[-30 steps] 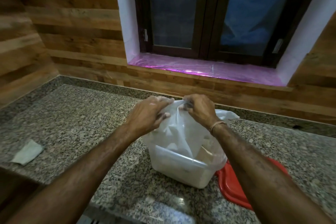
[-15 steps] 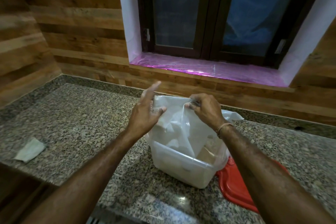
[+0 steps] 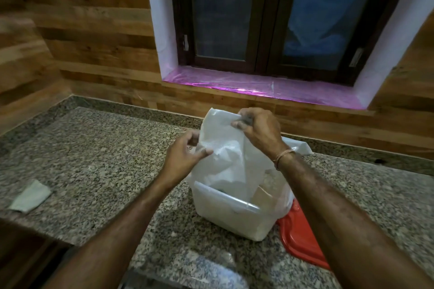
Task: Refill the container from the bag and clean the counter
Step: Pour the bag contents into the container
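Note:
A translucent white plastic container point(image 3: 231, 218) stands on the granite counter point(image 3: 94, 159), holding pale grainy contents. A white plastic bag point(image 3: 225, 147) rises out of its mouth, lifted upright. My right hand point(image 3: 256, 129) pinches the bag's top edge. My left hand point(image 3: 185, 155) pinches the bag's left side lower down, thumb in front. A red lid point(image 3: 298, 237) lies flat on the counter just right of the container, partly hidden by my right forearm.
A small pale cloth point(image 3: 30, 196) lies near the counter's left front edge. A wood-panelled wall and a window with a pink-lit sill point(image 3: 258, 84) run behind the counter. A loose bit of white plastic point(image 3: 298, 146) lies behind the container.
My left hand let go of the bag top, opened briefly, then took the bag's left side lower down. My right hand lifted the bag's top edge higher.

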A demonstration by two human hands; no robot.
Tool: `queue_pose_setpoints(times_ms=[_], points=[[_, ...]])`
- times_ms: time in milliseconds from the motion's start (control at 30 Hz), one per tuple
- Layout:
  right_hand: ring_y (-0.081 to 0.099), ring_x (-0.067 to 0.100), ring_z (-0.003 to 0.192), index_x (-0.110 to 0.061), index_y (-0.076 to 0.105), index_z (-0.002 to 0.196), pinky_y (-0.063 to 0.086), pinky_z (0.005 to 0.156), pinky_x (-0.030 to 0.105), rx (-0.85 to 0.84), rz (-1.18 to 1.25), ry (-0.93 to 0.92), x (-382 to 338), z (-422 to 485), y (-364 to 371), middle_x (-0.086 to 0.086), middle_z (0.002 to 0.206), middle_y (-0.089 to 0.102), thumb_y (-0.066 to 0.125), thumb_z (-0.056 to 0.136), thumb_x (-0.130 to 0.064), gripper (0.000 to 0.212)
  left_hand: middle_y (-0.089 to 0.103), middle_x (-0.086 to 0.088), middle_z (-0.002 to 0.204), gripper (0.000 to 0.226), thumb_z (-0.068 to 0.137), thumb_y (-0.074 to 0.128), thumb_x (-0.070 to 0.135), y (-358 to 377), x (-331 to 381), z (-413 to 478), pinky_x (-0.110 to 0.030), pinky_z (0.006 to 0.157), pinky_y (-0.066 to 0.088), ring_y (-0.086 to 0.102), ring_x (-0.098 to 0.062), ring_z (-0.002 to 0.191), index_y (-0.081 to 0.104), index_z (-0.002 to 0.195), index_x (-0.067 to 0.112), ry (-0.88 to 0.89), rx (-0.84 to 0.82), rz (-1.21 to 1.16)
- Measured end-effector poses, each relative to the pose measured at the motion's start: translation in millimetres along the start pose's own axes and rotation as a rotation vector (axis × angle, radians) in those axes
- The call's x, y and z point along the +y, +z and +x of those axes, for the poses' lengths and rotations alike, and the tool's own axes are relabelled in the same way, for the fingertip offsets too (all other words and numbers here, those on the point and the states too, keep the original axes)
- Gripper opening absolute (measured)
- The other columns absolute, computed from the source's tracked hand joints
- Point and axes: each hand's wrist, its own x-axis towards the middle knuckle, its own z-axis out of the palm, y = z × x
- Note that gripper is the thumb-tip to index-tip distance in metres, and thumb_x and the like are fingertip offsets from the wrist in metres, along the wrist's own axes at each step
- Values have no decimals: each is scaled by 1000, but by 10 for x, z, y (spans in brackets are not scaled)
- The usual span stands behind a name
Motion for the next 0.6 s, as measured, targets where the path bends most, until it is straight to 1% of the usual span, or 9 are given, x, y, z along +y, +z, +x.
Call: queue_pose_setpoints(times_ms=[100,167,233,300,433,500,533,567,600], points=[[70,18,94,-15,77,97,58,82,39,13,47,47,9,31,-38,-2,98,76,79,89,-35,21,72,13,99,18,80,81,42,-53,-244,-112,-46,86,60,66,-13,101,72,90,30,-47,-9,98],[69,12,88,-20,75,93,57,74,35,-8,50,12,-10,35,-17,-6,93,76,76,91,-37,17,72,12,90,17,79,84,33,-27,-281,-134,-46,87,59,68,-15,99,69,75,29,-65,46,108],[61,5,77,-21,68,86,47,63,27,-34,3,-23,-44,32,2,-10,83,70,73,93,-41,21,70,10,77,30,77,87,26,7,-275,-142,-45,81,59,68,-17,87,61,63,28,-78,83,105],[53,3,67,-21,59,76,38,57,26,-9,-93,-35,-70,52,2,-10,71,61,69,94,-44,31,68,8,70,33,74,89,26,38,-301,-132,-46,76,59,67,-20,77,58,61,27,-102,108,100],[65,13,74,-18,68,76,48,64,32,96,30,145,38,84,60,-7,74,70,67,92,-41,28,64,13,70,37,73,88,31,70,-360,-69,-51,87,51,60,-23,84,52,62,33,-73,62,199],[67,10,76,-20,70,76,52,66,33,43,77,171,48,7,109,-9,77,72,68,93,-39,26,70,9,92,21,83,81,30,70,-308,-53,-48,84,56,64,-22,92,61,83,38,-33,25,170],[68,10,77,-21,71,77,52,67,33,30,40,158,15,-28,127,-10,79,72,69,93,-40,25,70,6,113,23,90,75,30,65,-248,-34,-43,83,57,65,-19,102,64,110,36,-20,11,110],[67,9,77,-22,72,78,51,67,31,47,-15,147,-17,-43,145,-10,79,72,69,93,-41,25,62,5,132,42,96,69,31,56,-157,-7,-38,85,57,62,-14,112,54,136,33,-11,-6,34],[66,9,77,-23,71,77,49,66,29,90,-56,148,-50,-42,158,-10,79,72,70,93,-41,24,54,8,141,55,99,65,32,77,-82,43,-35,89,55,58,-11,118,41,149,31,4,-16,-46]])
